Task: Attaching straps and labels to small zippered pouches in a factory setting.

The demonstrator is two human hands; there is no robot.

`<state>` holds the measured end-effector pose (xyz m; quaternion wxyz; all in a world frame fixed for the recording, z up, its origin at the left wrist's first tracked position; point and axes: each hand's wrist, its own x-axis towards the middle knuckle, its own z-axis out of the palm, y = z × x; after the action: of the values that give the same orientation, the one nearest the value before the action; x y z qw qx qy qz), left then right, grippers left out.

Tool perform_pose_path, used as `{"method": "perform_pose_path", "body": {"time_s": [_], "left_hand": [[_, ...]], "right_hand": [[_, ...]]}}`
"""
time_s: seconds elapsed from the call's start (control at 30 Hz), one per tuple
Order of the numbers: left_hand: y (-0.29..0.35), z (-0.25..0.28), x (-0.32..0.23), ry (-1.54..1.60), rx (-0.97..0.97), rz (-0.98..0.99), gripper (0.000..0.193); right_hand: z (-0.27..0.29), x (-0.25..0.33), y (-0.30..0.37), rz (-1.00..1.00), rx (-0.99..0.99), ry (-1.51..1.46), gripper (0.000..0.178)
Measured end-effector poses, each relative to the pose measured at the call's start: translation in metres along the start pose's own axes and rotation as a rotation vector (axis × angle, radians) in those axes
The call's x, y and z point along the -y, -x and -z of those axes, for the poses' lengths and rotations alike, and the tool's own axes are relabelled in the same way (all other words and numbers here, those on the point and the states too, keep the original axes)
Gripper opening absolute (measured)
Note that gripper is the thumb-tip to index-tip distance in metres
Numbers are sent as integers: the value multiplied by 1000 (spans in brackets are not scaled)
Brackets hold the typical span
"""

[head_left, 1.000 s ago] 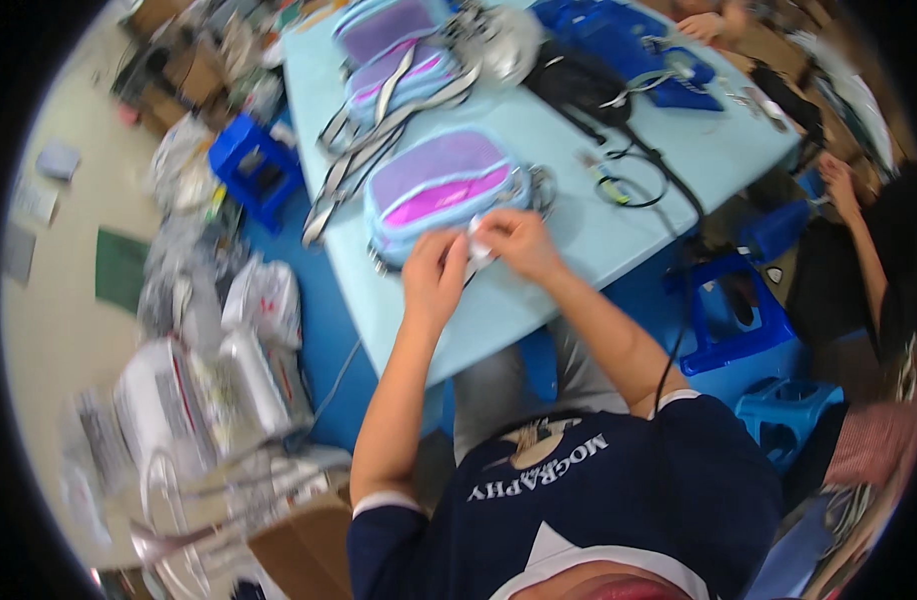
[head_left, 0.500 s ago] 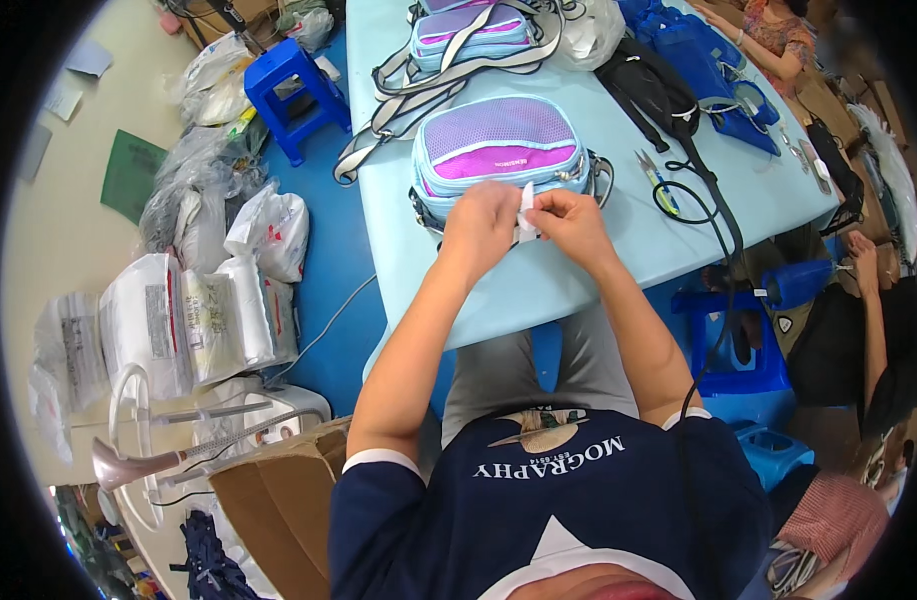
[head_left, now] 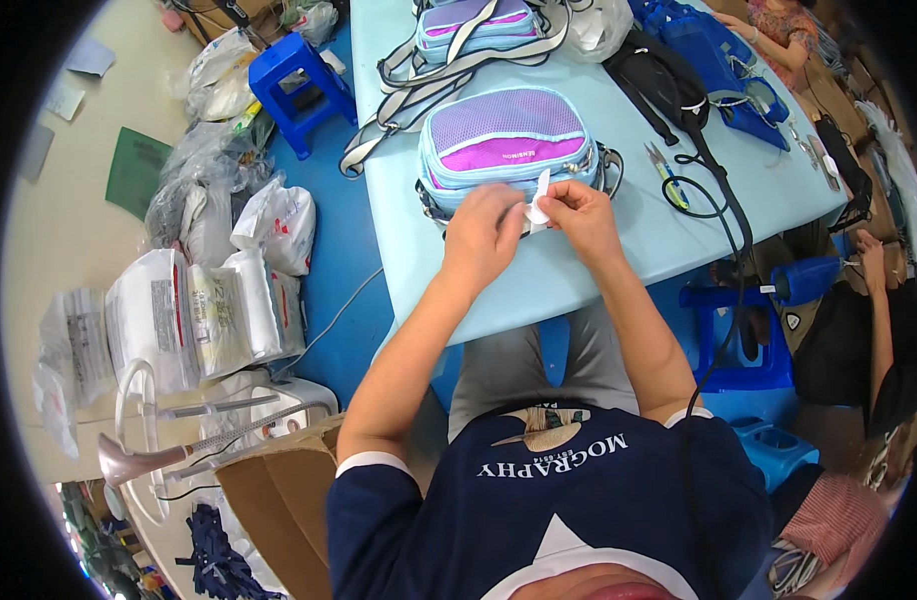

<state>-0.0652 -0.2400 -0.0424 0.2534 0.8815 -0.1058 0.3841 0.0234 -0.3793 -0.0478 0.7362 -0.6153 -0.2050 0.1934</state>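
Note:
A small light-blue shoulder bag [head_left: 504, 130] with a purple mesh top and a magenta band lies in front of me on the table. At its near edge, my right hand [head_left: 583, 218] pinches a thin white strip [head_left: 542, 203], perhaps a label or paper, between thumb and forefinger. My left hand [head_left: 482, 238] is beside it with fingers curled and slightly blurred, the thumb tip next to the strip. What lies inside the left fingers is hidden. A zip pull and black strap loops show at the bag's right side.
Another purple-and-blue bag [head_left: 476, 30] with striped straps [head_left: 419, 115] lies beyond. Yellow-green snips [head_left: 667, 175], a black cord [head_left: 744, 225], a black bag [head_left: 659, 80] and blue bags [head_left: 714, 70] are right. A blue stool [head_left: 294, 85] stands left; a co-worker's arm [head_left: 777, 60] shows far right.
The white strip now stands out more and leans to the right between my hands. My left fingers have opened slightly away from it. The view has shifted a little.

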Motion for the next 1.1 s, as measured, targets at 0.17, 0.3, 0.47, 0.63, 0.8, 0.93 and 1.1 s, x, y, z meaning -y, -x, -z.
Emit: {"method": "perform_pose_path", "body": {"time_s": [0.17,0.3,0.47,0.63,0.8,0.93,1.1], "left_hand": [[-26,-13,-5,352,8,457,13],[-28,-12,-6,334,-157,502,9],[-30,-20,-1,410,-189,471,8],[-12,4,1,48,116,144,12],[4,10,-8,-238,206,-43,31],[6,18,-13,-595,330,-276,37],[-1,5,-13,-47,115,150,29]], "right_hand": [[3,-1,4,51,43,98,8],[0,-2,11,16,106,152,9],[1,7,1,-7,88,309,9],[2,-6,-4,21,46,141,8],[-4,-6,-1,-17,-15,57,8],[-4,-5,-1,-61,-44,68,8],[-5,-7,3,-11,-27,37,7]]}}
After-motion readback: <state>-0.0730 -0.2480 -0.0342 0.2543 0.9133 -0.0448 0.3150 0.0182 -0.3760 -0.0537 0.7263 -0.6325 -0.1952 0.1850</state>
